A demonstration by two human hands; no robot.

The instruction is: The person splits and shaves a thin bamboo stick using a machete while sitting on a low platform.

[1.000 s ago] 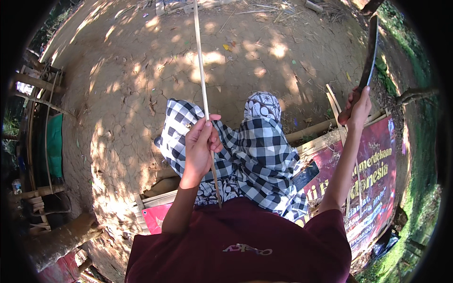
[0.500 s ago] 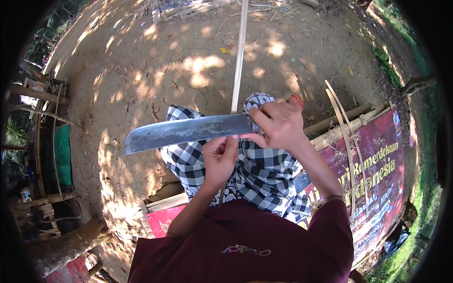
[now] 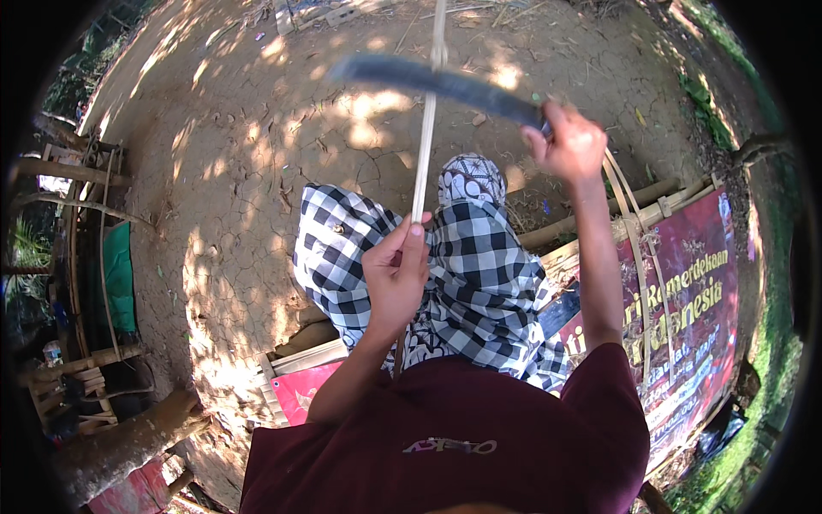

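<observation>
My left hand (image 3: 399,272) pinches the near end of a long, pale strip of split bamboo (image 3: 423,163) above my lap. The strip runs straight away from me, past the top of the picture. My right hand (image 3: 572,144) is closed round the handle of a machete (image 3: 462,89), out in front and to the right. Its broad, dark blade points left and lies across the strip, well beyond my left hand; motion blurs the blade. The handle is mostly covered by my fingers. Black-and-white checked cloth (image 3: 488,248) covers my knees under both hands.
I sit on a bamboo bench (image 3: 308,355) draped with a red printed banner (image 3: 685,291). Thin curved strips (image 3: 629,231) rest on its right side. Cracked earth (image 3: 248,163) with dry leaves spreads ahead. A wooden frame with green cloth (image 3: 118,274) stands left; a log (image 3: 128,445) lies lower left.
My right hand has carried the machete away from me along the strip, from beside my left hand to farther out and right. The left hand keeps its pinch, nearly in place.
</observation>
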